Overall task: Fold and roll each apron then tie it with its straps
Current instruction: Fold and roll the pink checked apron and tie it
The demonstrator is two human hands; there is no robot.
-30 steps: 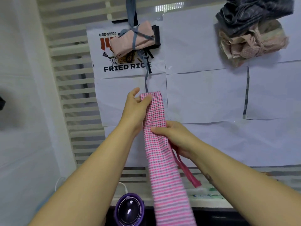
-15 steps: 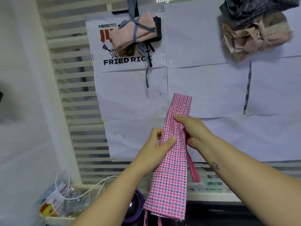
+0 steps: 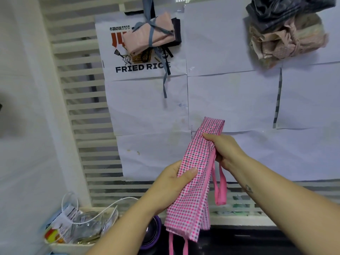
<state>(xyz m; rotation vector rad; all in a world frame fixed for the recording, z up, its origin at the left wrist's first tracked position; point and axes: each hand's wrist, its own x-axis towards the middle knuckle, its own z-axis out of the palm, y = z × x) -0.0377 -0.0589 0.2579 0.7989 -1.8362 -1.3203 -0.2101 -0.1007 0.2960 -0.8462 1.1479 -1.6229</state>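
Showing as thin woven fabric, matt and finely textured, in the folded pink-and-grey checked cloth apron (image 3: 195, 181), and as smoother flat tape in its plain pink fabric straps (image 3: 221, 186). Looking equally soft and dull in the salmon-pink rolled cloth bundle (image 3: 149, 37) with its grey-blue fabric strap (image 3: 165, 83), and creasing loosely in the crumpled beige-and-pink cloth heap (image 3: 287, 41) under a dark grey cloth (image 3: 276, 8). Appearing smooth, matt and faintly spotted in the white paper sheets (image 3: 230, 100) and the printed paper poster (image 3: 108, 70) beside the smooth white slatted panel (image 3: 79, 89), while glinting in the clear crinkled plastic bags (image 3: 88, 229), the sleek white cable (image 3: 125, 198) and the glossy purple round object (image 3: 152, 234).
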